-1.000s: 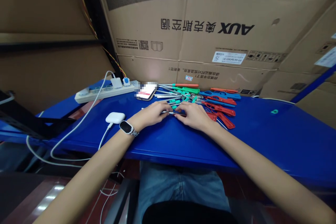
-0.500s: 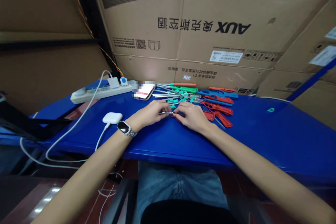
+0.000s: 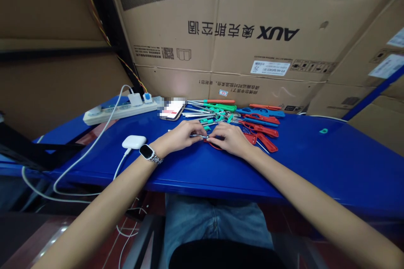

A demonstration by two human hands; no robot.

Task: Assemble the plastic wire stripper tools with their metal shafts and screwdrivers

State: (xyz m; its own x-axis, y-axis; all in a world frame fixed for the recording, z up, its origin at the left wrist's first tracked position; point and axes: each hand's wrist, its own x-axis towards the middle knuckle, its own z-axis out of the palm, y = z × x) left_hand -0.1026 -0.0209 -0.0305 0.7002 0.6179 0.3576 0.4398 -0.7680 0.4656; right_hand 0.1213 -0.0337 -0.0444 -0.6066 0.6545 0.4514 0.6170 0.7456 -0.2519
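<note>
My left hand [image 3: 184,135], with a watch on the wrist, pinches a thin silvery metal tube [image 3: 198,135]. The fingers of my right hand [image 3: 229,138] are closed at the tube's right end; any small part between them is too small to make out. A bit of metal also shows left of my left hand. Under and beside my right hand lie red plastic lighter-like handle shells [image 3: 268,142]. Just behind both hands is a heap of metal tubes [image 3: 197,114] and small green plastic pieces [image 3: 206,122].
Blue handle shells [image 3: 268,112] and a green one [image 3: 225,107] lie at the back of the blue table [image 3: 315,159]. To the left are a phone [image 3: 173,109], a power strip [image 3: 121,111] and a white earphone case [image 3: 134,142] on a cable. A cardboard box [image 3: 176,12] stands behind.
Both hands stay almost in place, fingertips shifted slightly at the tube's right end. Metal now shows left of my left hand. The whole view has shifted a little.
</note>
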